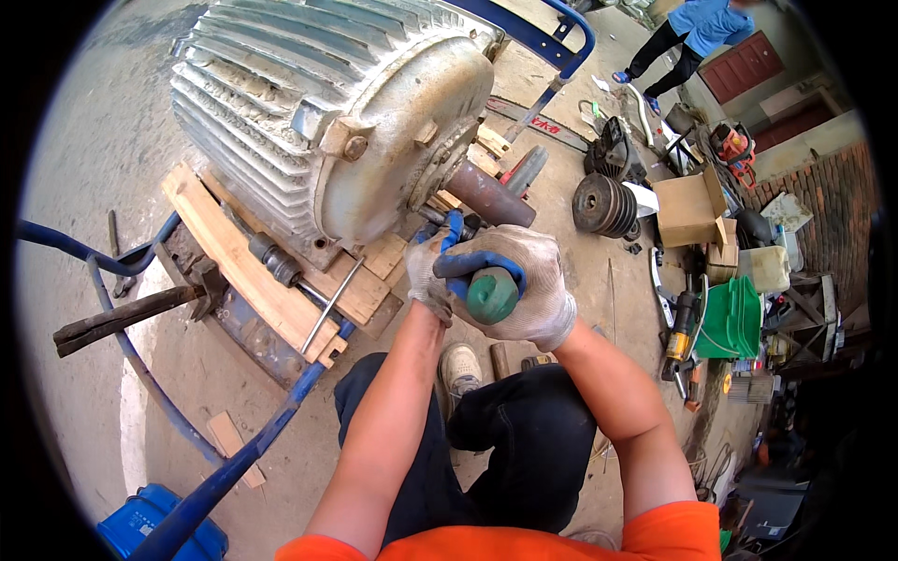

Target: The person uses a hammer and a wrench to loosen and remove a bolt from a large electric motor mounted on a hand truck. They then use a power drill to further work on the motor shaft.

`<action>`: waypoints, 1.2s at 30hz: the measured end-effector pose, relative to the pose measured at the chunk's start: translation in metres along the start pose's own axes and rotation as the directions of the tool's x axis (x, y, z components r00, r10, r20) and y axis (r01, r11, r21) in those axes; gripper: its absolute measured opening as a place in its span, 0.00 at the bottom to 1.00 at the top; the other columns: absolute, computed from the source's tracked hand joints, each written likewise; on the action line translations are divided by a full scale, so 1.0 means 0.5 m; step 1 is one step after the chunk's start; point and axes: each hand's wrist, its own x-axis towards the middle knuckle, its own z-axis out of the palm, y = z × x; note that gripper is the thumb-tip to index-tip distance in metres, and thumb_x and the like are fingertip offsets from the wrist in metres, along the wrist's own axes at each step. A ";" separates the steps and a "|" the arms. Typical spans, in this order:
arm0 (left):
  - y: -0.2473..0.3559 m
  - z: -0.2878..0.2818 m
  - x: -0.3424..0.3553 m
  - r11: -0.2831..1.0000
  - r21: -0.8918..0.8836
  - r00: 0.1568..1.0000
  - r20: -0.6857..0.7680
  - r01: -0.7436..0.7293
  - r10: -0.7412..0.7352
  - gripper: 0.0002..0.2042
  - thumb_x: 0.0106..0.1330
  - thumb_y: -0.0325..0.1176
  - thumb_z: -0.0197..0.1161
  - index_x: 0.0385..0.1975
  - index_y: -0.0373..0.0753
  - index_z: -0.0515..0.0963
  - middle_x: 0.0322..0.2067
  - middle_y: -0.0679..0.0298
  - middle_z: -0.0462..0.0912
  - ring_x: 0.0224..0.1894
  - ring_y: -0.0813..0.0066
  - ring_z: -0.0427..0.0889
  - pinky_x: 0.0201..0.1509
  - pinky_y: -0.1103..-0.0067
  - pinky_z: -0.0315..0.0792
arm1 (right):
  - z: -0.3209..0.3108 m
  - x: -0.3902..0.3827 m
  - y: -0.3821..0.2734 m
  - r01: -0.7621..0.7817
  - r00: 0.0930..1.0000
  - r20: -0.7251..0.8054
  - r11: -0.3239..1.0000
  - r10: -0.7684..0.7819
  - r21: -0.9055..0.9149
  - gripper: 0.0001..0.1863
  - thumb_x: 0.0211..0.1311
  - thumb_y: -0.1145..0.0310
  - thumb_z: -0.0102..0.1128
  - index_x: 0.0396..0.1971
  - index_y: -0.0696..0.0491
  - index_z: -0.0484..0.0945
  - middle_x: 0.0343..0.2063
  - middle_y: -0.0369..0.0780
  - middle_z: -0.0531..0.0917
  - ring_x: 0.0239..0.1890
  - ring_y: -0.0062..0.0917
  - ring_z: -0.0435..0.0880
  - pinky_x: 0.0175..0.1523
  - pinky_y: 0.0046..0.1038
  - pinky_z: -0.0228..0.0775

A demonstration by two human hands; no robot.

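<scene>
A big grey finned electric motor [318, 103] rests on wooden planks [245, 266], its brown shaft [488, 194] pointing toward me. Both my hands wear white knit gloves with blue palms. My right hand [528, 280] is closed around the green-ended handle [491, 295] of a tool aimed at the motor's lower end plate. My left hand [428, 273] grips the same tool further forward, beside the shaft. The tool's tip is hidden behind my hands.
A blue trolley frame [552, 37] surrounds the motor. A long steel bar [122, 318] lies at left, a thin rod [332, 304] on the planks. A grooved pulley [599, 204], cardboard box [690, 208], green bins [734, 318] and tools crowd the right. Another person [697, 33] stands far back.
</scene>
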 end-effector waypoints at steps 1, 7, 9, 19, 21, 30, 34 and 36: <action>-0.002 -0.003 0.004 0.999 -0.002 0.999 0.024 -0.039 0.039 0.04 0.62 0.30 0.64 0.31 0.37 0.78 0.27 0.65 0.80 0.25 0.75 0.79 0.29 0.79 0.76 | -0.002 0.001 0.001 0.005 1.000 -0.004 1.000 -0.005 0.003 0.10 0.38 0.73 0.71 0.27 0.52 0.83 0.27 0.40 0.84 0.28 0.33 0.82 0.37 0.29 0.74; -0.021 -0.029 0.036 0.995 -0.010 0.990 0.103 -0.101 0.101 0.05 0.62 0.28 0.62 0.34 0.33 0.77 0.29 0.63 0.80 0.26 0.75 0.80 0.31 0.80 0.77 | -0.015 0.005 0.004 -0.194 0.981 -0.007 0.978 0.196 0.080 0.11 0.41 0.77 0.66 0.30 0.55 0.83 0.31 0.40 0.85 0.33 0.25 0.84 0.43 0.26 0.76; -0.021 -0.031 0.040 0.998 -0.038 0.995 0.074 -0.059 0.062 0.05 0.63 0.27 0.60 0.35 0.33 0.77 0.30 0.62 0.80 0.28 0.74 0.80 0.33 0.79 0.77 | -0.016 0.008 0.005 -0.270 0.963 0.015 0.957 0.270 0.106 0.11 0.41 0.77 0.65 0.30 0.55 0.83 0.32 0.40 0.85 0.33 0.24 0.84 0.44 0.25 0.76; -0.020 0.064 -0.109 0.973 0.209 0.988 0.138 -0.101 0.073 0.15 0.70 0.40 0.56 0.49 0.39 0.69 0.37 0.64 0.81 0.34 0.77 0.82 0.33 0.78 0.80 | -0.097 -0.046 -0.102 -0.341 0.881 -0.222 0.886 0.417 0.314 0.12 0.44 0.78 0.63 0.32 0.61 0.79 0.32 0.44 0.82 0.29 0.28 0.84 0.36 0.29 0.77; 0.002 0.088 -0.103 0.957 0.162 0.941 0.280 -0.242 0.190 0.15 0.70 0.41 0.56 0.50 0.39 0.69 0.37 0.65 0.81 0.33 0.78 0.82 0.33 0.79 0.81 | -0.117 -0.044 -0.107 -0.258 0.865 -0.279 0.846 0.418 0.466 0.13 0.48 0.77 0.62 0.36 0.63 0.77 0.33 0.45 0.81 0.29 0.29 0.83 0.37 0.30 0.79; 0.052 0.157 -0.069 0.971 0.150 0.965 0.209 -0.189 0.155 0.16 0.70 0.39 0.55 0.51 0.38 0.69 0.37 0.63 0.80 0.33 0.75 0.82 0.34 0.75 0.82 | -0.161 0.053 -0.092 -0.265 0.882 -0.258 0.867 0.395 0.421 0.10 0.47 0.81 0.64 0.33 0.59 0.81 0.32 0.41 0.84 0.33 0.21 0.83 0.41 0.23 0.76; 0.039 0.154 -0.058 0.990 -0.141 0.958 0.288 0.025 0.017 0.14 0.70 0.37 0.55 0.51 0.39 0.70 0.37 0.61 0.80 0.36 0.71 0.82 0.40 0.71 0.81 | -0.164 0.093 -0.094 0.115 0.991 0.063 0.993 -0.115 0.002 0.17 0.38 0.74 0.69 0.33 0.57 0.80 0.29 0.42 0.83 0.30 0.32 0.84 0.39 0.29 0.76; 0.038 0.154 -0.056 0.977 -0.207 0.937 0.349 0.058 0.018 0.13 0.69 0.35 0.56 0.50 0.40 0.70 0.37 0.60 0.80 0.37 0.70 0.81 0.41 0.71 0.80 | -0.157 0.103 -0.093 0.230 0.954 0.220 0.969 -0.205 -0.093 0.19 0.35 0.72 0.69 0.34 0.56 0.79 0.26 0.43 0.82 0.29 0.37 0.82 0.36 0.32 0.75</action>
